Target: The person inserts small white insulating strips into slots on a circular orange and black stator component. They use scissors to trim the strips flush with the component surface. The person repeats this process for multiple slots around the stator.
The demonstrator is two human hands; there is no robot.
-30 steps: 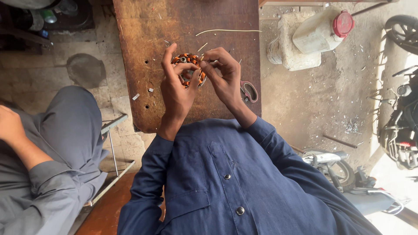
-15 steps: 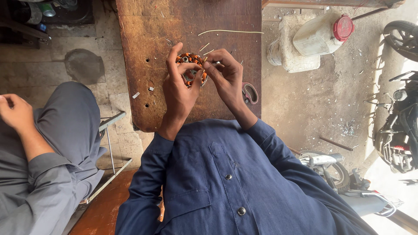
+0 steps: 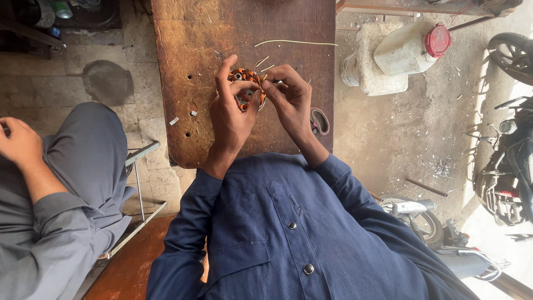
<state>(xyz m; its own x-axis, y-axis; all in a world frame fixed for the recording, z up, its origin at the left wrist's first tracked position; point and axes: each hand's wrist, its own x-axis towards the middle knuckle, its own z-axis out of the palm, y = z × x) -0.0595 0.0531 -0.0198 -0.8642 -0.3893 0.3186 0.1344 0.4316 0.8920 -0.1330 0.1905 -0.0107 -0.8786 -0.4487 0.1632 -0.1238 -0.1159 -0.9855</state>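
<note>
My left hand [image 3: 232,111] grips a small round motor stator [image 3: 245,78] wound with orange copper wire, holding it above a worn brown wooden workbench [image 3: 194,50]. The fingers of my right hand [image 3: 288,94] pinch at the stator's right rim, thumb and forefinger together on the winding. Most of the stator is hidden behind my fingers. My dark blue shirt sleeves fill the lower view.
A thin pale wire strip [image 3: 294,42] and small scraps lie on the bench. A dark oval loop [image 3: 319,121] rests at its right edge. A person in grey [image 3: 61,183] sits at left. A white jug with red cap [image 3: 411,47] and motorcycles [image 3: 513,161] stand right.
Both hands have stayed on the stator with only slight finger shifts. The seated person's hand at left has moved a little.
</note>
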